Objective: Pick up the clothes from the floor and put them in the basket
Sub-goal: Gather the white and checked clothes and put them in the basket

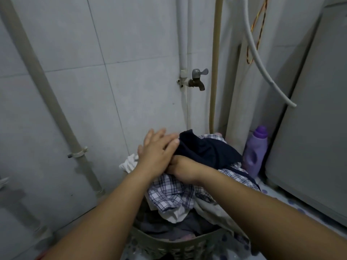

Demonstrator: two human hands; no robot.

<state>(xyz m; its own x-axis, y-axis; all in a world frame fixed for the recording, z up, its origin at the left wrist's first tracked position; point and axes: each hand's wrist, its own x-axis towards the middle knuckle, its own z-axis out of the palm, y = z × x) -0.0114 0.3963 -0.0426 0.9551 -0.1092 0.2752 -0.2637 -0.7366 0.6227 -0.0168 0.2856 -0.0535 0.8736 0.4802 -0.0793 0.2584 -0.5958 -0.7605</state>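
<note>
A thick beige pipe [47, 94] runs slantwise down the smooth grey tiled wall [116, 44], held by a clip near its lower end. Low in the middle stands a pale plastic lattice basket [169, 246], heaped above its rim with crumpled clothes: a white rag [128, 162] at the left edge, a soft blue-and-white checked shirt [169, 192], and a limp dark navy garment [206, 149] draped on top. The left hand [155, 152] lies flat over the pile with its fingers [169, 137] straight and together, the tips touching the navy cloth, gripping nothing. The right hand [180, 167] is pushed in beneath it, between the navy garment and the checked shirt; its fingers are hidden, so their grip cannot be told. Above, a dull metal tap [197, 78] juts from a white pipe. Further right stands a rounded purple plastic bottle [255, 152], just beside a flat grey appliance [309, 137].
</note>
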